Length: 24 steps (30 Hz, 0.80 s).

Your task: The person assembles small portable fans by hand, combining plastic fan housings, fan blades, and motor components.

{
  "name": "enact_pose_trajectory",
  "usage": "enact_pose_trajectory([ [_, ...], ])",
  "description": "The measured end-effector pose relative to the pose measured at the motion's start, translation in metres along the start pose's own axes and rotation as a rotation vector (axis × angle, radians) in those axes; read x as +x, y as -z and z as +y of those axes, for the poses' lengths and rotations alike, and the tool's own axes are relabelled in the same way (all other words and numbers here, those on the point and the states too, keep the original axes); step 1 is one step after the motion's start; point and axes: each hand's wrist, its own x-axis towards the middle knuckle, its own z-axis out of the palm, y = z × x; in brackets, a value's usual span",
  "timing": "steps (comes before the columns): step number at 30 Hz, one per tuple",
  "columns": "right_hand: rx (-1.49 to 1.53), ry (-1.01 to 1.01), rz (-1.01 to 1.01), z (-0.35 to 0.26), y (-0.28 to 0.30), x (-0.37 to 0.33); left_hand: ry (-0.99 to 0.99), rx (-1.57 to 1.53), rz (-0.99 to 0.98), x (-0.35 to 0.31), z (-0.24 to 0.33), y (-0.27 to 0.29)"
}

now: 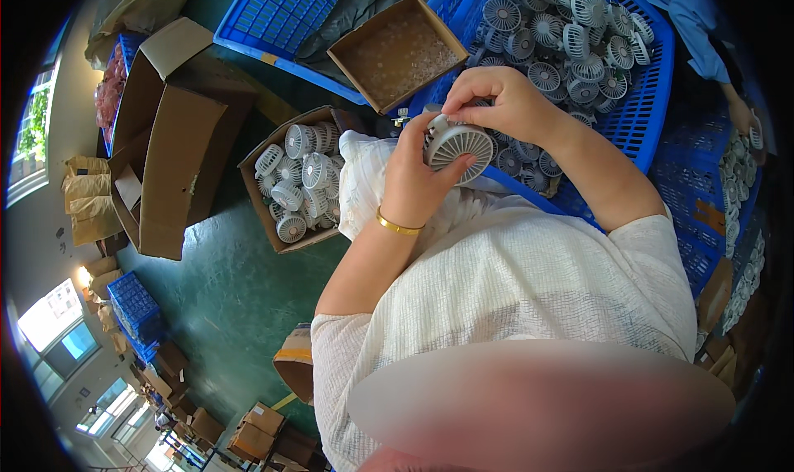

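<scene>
Both my hands are on one small white handheld fan [460,155] with a round slotted grille, held in front of my chest. My left hand [413,164] wraps round the fan head, its thumb across the grille. A gold bracelet [399,223] circles that wrist. With bent fingers my right hand [496,100] pinches at the fan's upper edge; anything small between those fingertips is hidden. Below and behind the hands, a blue crate [633,129] is heaped with similar fans [546,29]. To the left, a cardboard box [308,244] holds several more fans [317,171].
A shallow cardboard tray [397,50] with small clear bits rests across a blue crate [289,13]. Large open cartons [178,166] stand at the left on the green floor [223,290]. At the far right, a co-worker's hand [738,108] is near another crate of fans.
</scene>
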Motion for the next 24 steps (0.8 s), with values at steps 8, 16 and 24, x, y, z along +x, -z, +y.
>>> enact_pose_trajectory([
  [8, 0.021, -0.1, -0.018, -0.0016, -0.0014, -0.0007, 0.004, -0.04, 0.011, -0.0003, -0.0001, -0.0011],
  [16, -0.13, 0.013, -0.007, -0.0026, 0.0015, -0.0075, -0.031, 0.05, -0.01, -0.0004, -0.0025, -0.0007],
  [24, -0.081, 0.016, -0.064, -0.0014, -0.0006, -0.0083, -0.024, 0.018, -0.021, -0.002, -0.0028, -0.0005],
])
